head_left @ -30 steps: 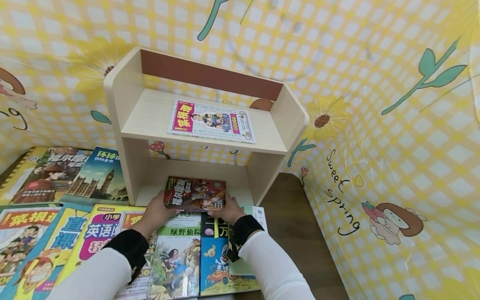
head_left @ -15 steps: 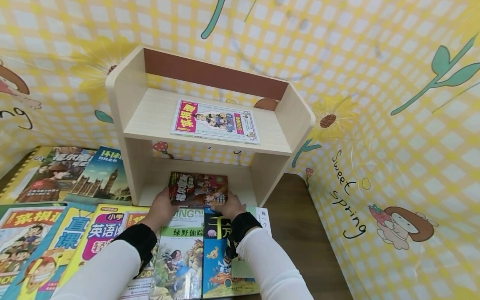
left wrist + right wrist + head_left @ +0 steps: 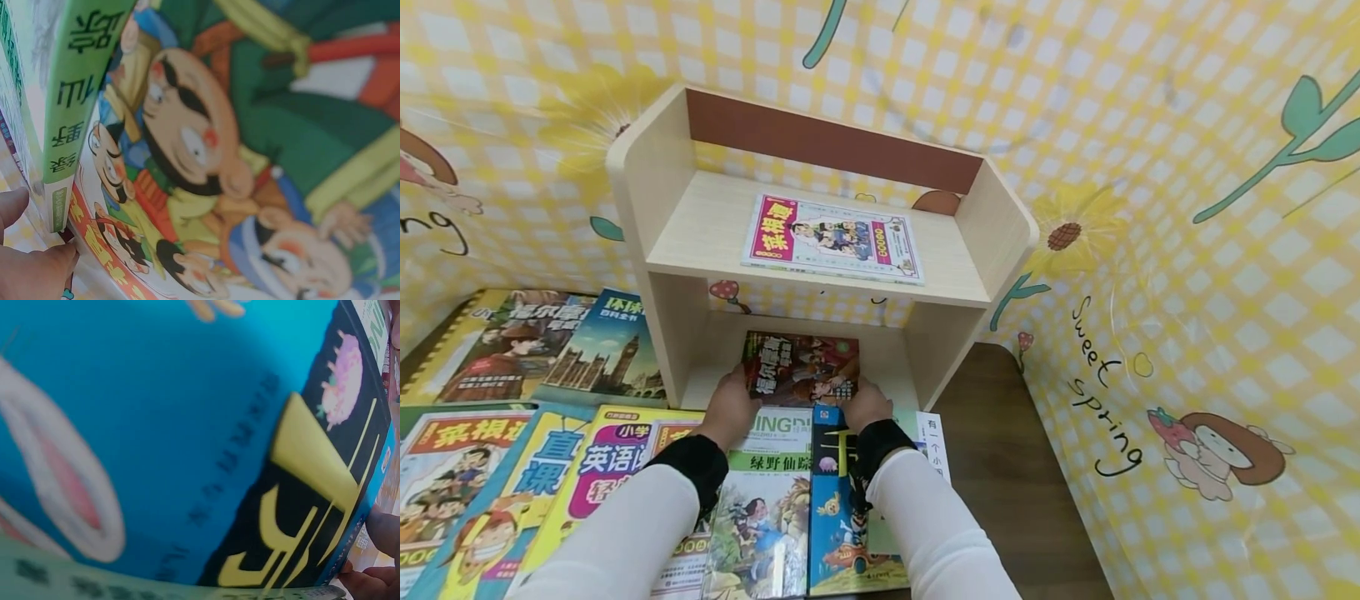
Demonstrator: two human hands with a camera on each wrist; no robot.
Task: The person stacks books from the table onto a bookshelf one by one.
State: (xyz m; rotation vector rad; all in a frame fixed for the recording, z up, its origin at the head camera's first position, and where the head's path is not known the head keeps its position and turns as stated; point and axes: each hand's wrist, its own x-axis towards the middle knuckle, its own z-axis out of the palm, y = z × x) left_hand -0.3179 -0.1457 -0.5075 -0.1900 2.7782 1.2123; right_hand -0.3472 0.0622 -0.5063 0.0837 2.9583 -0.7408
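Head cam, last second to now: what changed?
Dark-covered book moved forward, deeper into the lower shelf, with the left hand and right hand. Nothing newly gripped or released; both hands held it throughout. Upper book stayed flat in place.

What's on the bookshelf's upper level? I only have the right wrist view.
Observer: A Caigentan book, lying cover up on the upper shelf.
Operator: And what's being held?
Observer: A Sherlock Holmes book, left grip at its left side and right grip at its right.
Operator: Which level is it at?
Observer: The lower compartment, in the head view. Can't tell whether it touches the board there.
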